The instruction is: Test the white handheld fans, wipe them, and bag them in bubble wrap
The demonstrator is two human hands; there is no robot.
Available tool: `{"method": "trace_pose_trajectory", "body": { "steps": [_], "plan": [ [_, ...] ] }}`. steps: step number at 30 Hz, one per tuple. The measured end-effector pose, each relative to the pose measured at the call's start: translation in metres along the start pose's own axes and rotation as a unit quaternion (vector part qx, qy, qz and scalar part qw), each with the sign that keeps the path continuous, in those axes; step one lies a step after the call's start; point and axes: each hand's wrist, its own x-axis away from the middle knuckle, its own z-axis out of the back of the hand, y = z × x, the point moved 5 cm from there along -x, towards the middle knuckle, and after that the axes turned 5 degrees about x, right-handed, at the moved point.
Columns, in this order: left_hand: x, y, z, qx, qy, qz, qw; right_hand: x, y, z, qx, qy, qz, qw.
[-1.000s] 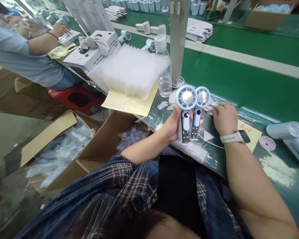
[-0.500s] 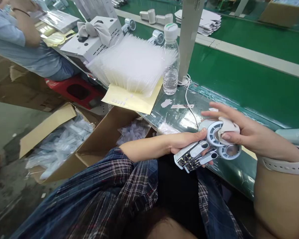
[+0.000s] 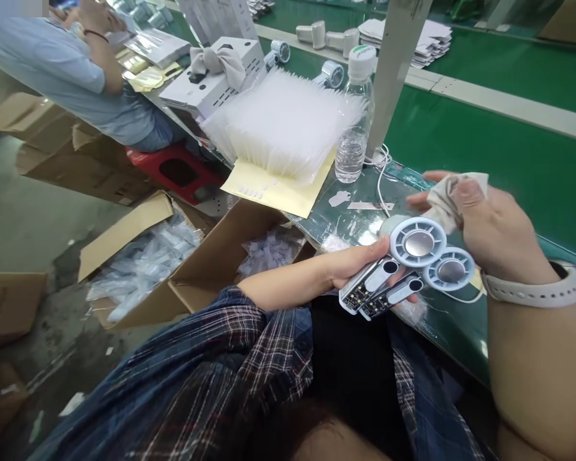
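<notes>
Two handheld fan bodies (image 3: 418, 244) lie side by side in my left hand (image 3: 360, 266), closed around their handles. Each has a pale blue ring around a silver disc, and a handle whose open end shows a circuit board. My right hand (image 3: 496, 224) pinches a crumpled whitish cloth (image 3: 454, 195) just above and beyond the rings, apart from them. Part of the left fingers is hidden behind the handles.
A clear water bottle (image 3: 352, 118) stands by a metal post (image 3: 398, 77). Left of it, a stack of thin clear plastic sleeves (image 3: 288, 125) lies on yellow paper (image 3: 288, 200). Cardboard boxes (image 3: 206, 256) hold plastic bags. A co-worker (image 3: 72, 77) sits at far left.
My right hand has lifted the cloth off the fan's disc and moved it up and away. Both silver discs now show. The left hand still holds the two fans.
</notes>
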Motion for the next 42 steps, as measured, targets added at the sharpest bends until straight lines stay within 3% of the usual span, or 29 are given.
{"method": "trace_pose_trajectory", "body": {
  "steps": [2, 5, 7, 9, 11, 12, 17, 22, 27, 32, 42],
  "plan": [
    [0.004, 0.011, -0.002, -0.024, 0.001, -0.042, 0.999, -0.005, 0.017, 0.012, 0.063, 0.102, -0.047, 0.992],
    [0.012, 0.031, -0.008, -0.069, 0.058, -0.103, 0.991, 0.010, 0.035, 0.012, 0.136, 0.191, -0.054, 0.971],
    [0.019, 0.045, -0.017, -0.154, 0.098, -0.122, 0.976, 0.035, 0.044, -0.006, 0.010, 0.170, -0.029, 0.985],
    [0.025, 0.060, -0.026, -0.251, 0.121, -0.151, 0.948, 0.068, 0.046, -0.031, -0.147, 0.072, -0.012, 0.986],
    [0.026, 0.071, -0.029, -0.292, 0.139, -0.194, 0.926, 0.102, 0.045, -0.048, -0.211, 0.014, -0.022, 0.977],
    [0.025, 0.074, -0.027, -0.283, 0.152, -0.214, 0.922, 0.115, 0.044, -0.049, -0.221, 0.016, -0.031, 0.975],
    [-0.003, 0.054, -0.006, -0.123, 0.187, -0.236, 0.946, 0.143, 0.042, -0.029, -0.287, 0.131, -0.039, 0.948],
    [-0.023, 0.028, -0.024, -0.102, 0.145, -0.182, 0.967, 0.148, 0.048, -0.017, -0.336, 0.208, -0.070, 0.916],
    [-0.024, 0.020, -0.037, -0.148, 0.113, -0.162, 0.969, 0.157, 0.047, -0.020, -0.385, 0.201, -0.061, 0.899],
    [-0.022, 0.023, -0.034, -0.186, 0.073, -0.177, 0.964, 0.157, 0.048, -0.027, -0.392, 0.199, -0.032, 0.898],
    [-0.020, 0.025, -0.029, -0.203, 0.047, -0.168, 0.963, 0.151, 0.058, -0.037, -0.424, 0.183, -0.063, 0.885]
  ]
}}
